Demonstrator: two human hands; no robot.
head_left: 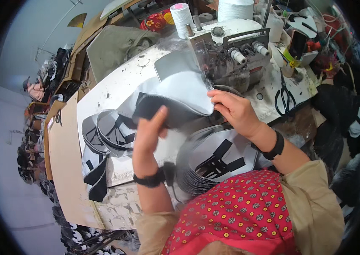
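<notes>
My right hand (pixel 235 109) pinches the edge of a light grey fabric piece (pixel 184 89) right beside the sewing machine (pixel 235 59). This cut piece runs under the machine's front, and a black panel (pixel 154 107) lies along its near side. Over that black panel is my left hand (pixel 148 134), thumb raised; motion smears its fingers, so its grip is unclear. A stack of similar grey pieces with black straps (pixel 224 159) sits in front of me. More joined pieces (pixel 114 131) curl in loops to the left and hang over the table edge.
White thread cones (pixel 182 20) stand behind the machine. Black-handled scissors (pixel 285 100) lie at the right, near a phone (pixel 297 44) standing upright. A grey-green cloth (pixel 118 49) covers something at the back left. Dark piles (pixel 330 114) crowd the right side.
</notes>
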